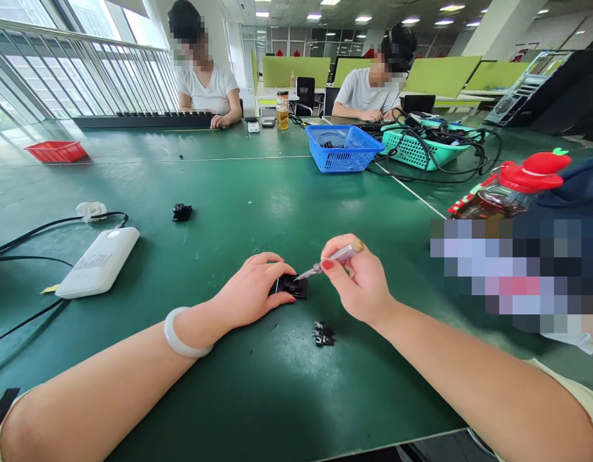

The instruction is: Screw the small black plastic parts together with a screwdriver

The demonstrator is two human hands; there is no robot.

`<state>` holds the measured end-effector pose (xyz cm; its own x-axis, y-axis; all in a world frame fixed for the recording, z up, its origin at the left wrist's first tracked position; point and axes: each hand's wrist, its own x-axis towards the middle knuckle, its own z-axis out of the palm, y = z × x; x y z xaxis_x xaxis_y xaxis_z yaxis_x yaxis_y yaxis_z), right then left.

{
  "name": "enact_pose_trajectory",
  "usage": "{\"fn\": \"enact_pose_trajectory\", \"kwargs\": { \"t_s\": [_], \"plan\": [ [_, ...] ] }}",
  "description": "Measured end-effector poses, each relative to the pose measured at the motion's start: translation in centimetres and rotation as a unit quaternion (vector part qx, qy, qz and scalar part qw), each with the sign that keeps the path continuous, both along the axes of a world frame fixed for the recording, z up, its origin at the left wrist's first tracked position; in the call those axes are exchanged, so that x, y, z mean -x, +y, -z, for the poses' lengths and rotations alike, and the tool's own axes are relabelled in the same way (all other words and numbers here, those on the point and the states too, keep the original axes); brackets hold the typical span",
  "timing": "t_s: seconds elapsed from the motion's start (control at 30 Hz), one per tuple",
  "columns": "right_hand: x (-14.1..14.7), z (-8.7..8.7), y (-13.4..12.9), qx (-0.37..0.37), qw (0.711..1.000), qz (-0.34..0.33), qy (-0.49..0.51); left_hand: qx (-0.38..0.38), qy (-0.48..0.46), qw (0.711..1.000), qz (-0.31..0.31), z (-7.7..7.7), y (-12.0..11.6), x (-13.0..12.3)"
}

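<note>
On the green table (190,391), a small flat black part (300,289) lies between the thumb and fingers of my left hand (253,287), which grips its left side. My right hand (357,282) is closed around a screwdriver with a clear handle (347,251). The screwdriver's tip points down and left and meets the top of the black part. A little cluster of black pieces (324,334) sits nearer to me, below the black part. Another small black piece (181,212) rests farther off to the left.
A white power bank (100,262) with black cables is at left, a red tray (56,151) behind it. Blue (343,149) and green (424,147) baskets, the latter heaped with cables, stand far right of centre. A red-lidded bottle (506,192) is at right. Two people sit across the table.
</note>
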<state>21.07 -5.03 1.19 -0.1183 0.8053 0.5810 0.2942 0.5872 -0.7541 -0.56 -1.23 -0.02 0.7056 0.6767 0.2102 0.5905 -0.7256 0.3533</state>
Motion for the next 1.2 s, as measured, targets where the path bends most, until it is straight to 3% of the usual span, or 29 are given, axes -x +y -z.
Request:
{"fn": "enact_pose_trajectory", "kwargs": {
  "t_s": [0.23,0.5,0.73,0.93,1.2],
  "plan": [
    [0.52,0.17,0.28,0.060,0.995,0.014,-0.084,-0.008,0.012,1.000,-0.007,0.00,0.01,-0.05],
    [0.62,0.54,0.34,0.009,1.000,0.007,0.019,-0.003,0.006,1.000,-0.006,0.05,0.02,-0.05],
    [0.54,0.45,-0.09,-0.072,0.995,-0.046,-0.054,-0.015,-0.007,1.000,0.007,0.01,0.03,0.00],
    [0.19,-0.26,-0.22,-0.075,0.990,-0.087,-0.084,-0.010,-0.020,1.000,0.014,-0.15,0.03,0.09],
    [0.27,0.06,-0.25,-0.068,0.995,-0.025,-0.065,-0.026,-0.032,0.999,0.011,-0.51,-0.21,-0.09]
  ]
}}
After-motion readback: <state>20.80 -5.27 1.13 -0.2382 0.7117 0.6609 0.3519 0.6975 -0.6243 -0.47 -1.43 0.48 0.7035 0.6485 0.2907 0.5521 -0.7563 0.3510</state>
